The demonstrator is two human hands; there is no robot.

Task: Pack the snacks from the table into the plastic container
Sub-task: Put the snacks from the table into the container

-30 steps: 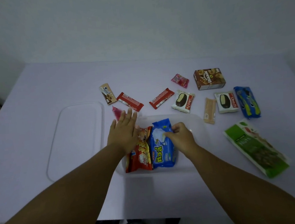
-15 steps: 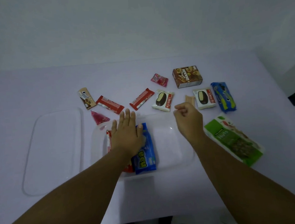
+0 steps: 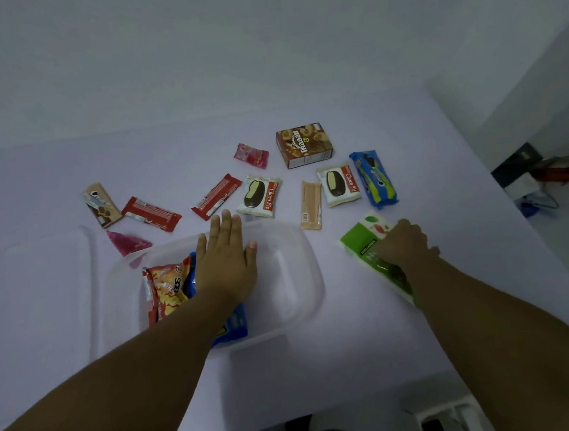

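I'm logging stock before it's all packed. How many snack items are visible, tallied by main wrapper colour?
Red or orange: 3
Pink: 2
Blue: 2
White Choco Pie: 2
Brown or tan: 3
Green: 1
Total: 13
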